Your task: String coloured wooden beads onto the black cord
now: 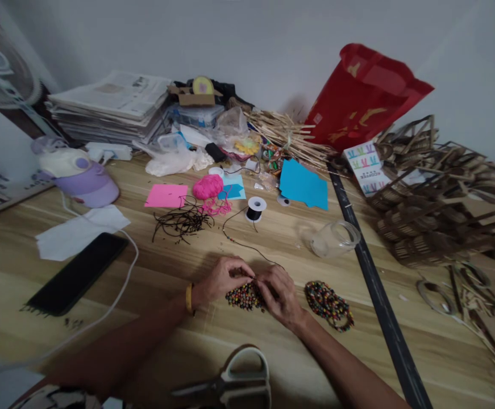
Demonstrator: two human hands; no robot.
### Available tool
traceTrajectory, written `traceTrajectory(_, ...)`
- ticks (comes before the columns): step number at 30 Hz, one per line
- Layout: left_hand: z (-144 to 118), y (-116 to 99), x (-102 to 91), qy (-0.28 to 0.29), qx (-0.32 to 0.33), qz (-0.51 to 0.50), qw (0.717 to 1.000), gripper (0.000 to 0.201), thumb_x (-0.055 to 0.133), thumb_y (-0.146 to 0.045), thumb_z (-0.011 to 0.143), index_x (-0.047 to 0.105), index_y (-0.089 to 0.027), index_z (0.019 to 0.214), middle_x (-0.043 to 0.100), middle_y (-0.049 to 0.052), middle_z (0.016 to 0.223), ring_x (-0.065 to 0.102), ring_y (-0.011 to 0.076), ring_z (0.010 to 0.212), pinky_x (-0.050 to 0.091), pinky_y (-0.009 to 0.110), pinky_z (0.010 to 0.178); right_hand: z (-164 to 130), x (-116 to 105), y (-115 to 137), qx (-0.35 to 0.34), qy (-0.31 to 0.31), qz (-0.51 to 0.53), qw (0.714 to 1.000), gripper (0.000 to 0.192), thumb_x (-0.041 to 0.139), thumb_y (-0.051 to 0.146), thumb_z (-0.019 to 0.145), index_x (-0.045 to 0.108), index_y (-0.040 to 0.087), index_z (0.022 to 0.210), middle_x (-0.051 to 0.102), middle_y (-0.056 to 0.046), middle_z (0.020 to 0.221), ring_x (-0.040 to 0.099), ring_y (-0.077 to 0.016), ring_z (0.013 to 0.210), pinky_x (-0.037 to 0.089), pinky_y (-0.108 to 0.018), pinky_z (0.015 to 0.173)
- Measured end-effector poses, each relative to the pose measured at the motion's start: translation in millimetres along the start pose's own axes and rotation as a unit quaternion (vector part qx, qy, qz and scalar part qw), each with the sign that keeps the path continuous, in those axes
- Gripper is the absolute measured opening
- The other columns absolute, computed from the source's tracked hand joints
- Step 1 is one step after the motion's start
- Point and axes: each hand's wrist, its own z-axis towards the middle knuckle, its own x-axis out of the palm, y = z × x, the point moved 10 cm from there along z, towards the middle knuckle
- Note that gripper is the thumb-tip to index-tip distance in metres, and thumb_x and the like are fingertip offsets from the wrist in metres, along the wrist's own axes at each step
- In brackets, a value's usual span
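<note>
My left hand (227,278), with a yellow band at the wrist, has thumb and index finger pinched together over a pile of small multicoloured beads (246,299). What sits in that pinch is too small to make out. Touching its fingertips is my right hand (279,295), fingers curled and closed. A thin black cord (253,248) with a few beads on it runs back from my right hand toward a white spool of black cord (254,210). Strung beads in coiled loops (329,305) lie right of my right hand.
Scissors (245,378) lie at the near edge. Cut black cords (183,220), pink yarn (208,186) and a glass jar (335,238) lie beyond my hands. A phone (79,274) and white cable are left; woven baskets (417,227) stand right.
</note>
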Motion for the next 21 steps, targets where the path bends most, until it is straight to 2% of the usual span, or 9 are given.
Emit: traceTrajectory(21,0.7,3.7,-0.4,-0.007,-0.008,-0.002,1.0,0.009,0.064,-0.013,0.073,0.072,-0.012,0.077,0.072,0.006,0.078,0.063,0.0135,0.072,0.05,0.023,0.068,1.8,-4.3,2.8,-0.001,-0.015,-0.002,1.0,0.01,0.049,0.017,0.091,0.058,0.02,0.093,0.061,-0.005,0.077,0.054,-0.018,0.073,0.044,-0.032,0.068)
